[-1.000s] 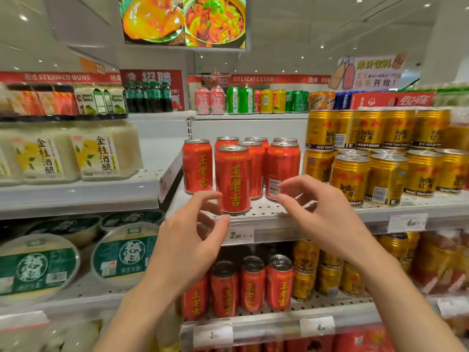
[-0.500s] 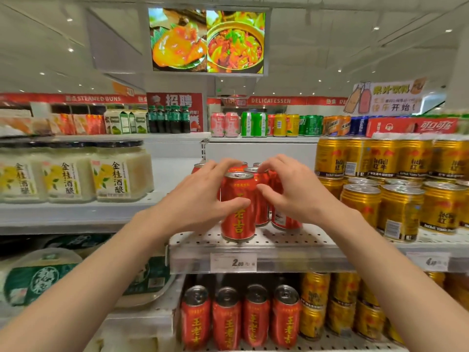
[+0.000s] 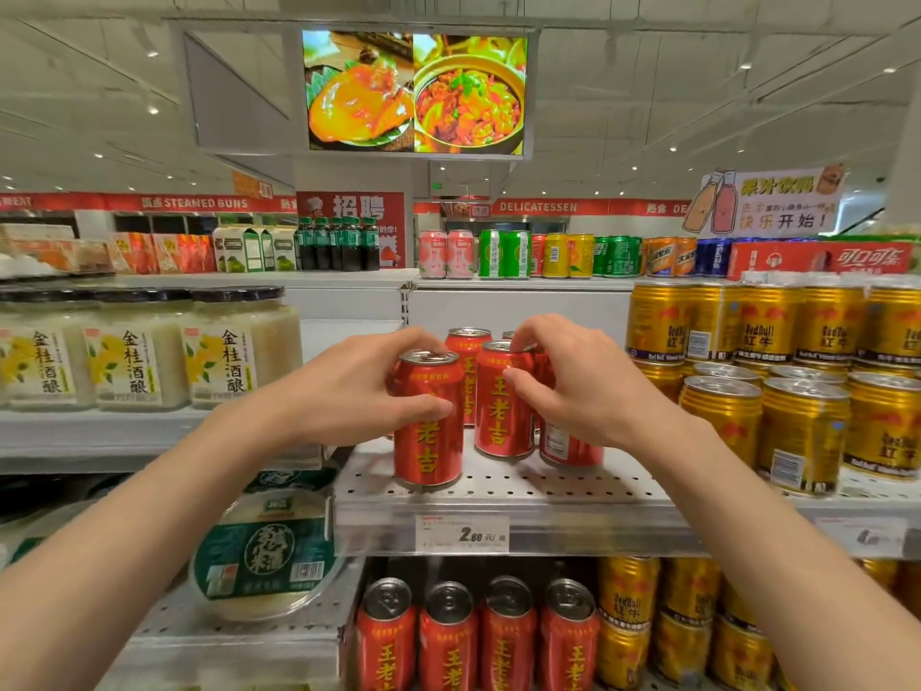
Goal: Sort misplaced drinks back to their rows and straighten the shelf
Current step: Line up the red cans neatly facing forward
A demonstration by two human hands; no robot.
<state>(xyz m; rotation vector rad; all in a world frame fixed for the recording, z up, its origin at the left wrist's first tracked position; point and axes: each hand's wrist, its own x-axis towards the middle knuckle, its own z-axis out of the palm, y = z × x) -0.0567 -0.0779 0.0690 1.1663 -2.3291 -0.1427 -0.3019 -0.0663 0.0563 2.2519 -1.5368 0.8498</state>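
**Hands close on two red cans at the shelf front**

Left hand (image 3: 349, 399) now wraps the front red can (image 3: 428, 421) at centre frame, thumb across its label and fingertips over the rim. Right hand (image 3: 578, 391) grips the neighbouring red can (image 3: 503, 401) the same way, thumb on the label, fingers curled over the top. A second ago both hands hung open and apart below the shelf edge; half a second ago they were just reaching the cans; now each has a firm hold. That suggests the straightening of this red row is under way, with the two cans probably about to be slid or turned into line.

Both cans stand upright on the perforated shelf (image 3: 548, 491), the left one nearer the front lip than the right, so the row is not yet even. Just behind them, more red cans (image 3: 468, 341) show between the hands. To the right of centre, gold cans (image 3: 802, 431) fill their own block, close beside the red group. Below, at lower centre, a second row of red cans (image 3: 478, 635) looks tidy. At mid left, jars of rice wine (image 3: 224, 351) sit on a separate shelf.
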